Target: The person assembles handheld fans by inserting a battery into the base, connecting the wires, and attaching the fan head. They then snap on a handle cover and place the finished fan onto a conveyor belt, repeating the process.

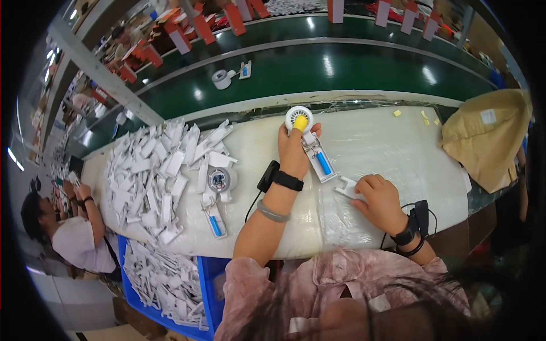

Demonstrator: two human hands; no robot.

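Note:
My left hand (pixel 292 152) grips a small white handheld fan (pixel 307 117) by its round head, with a yellow cap on the thumb pressed against the grille. The fan's handle lies opened toward me, showing a blue cylindrical battery (pixel 323 163) inside. Close by on the right, my right hand (pixel 380 200) has its fingers curled at a white plastic cover (pixel 344 188), holding its edge near the table. Left of my left forearm rests a second fan (pixel 218 179), its round head showing a circuit board and its open handle another blue battery (pixel 214 225).
A heap of white plastic covers (pixel 149 170) spreads over the table's left side, above a blue crate (pixel 206 292) full of similar parts. Beyond the table runs a green conveyor belt (pixel 273 71) carrying another fan (pixel 222 79). A brown paper bag (pixel 486 136) sits right; another person works at left.

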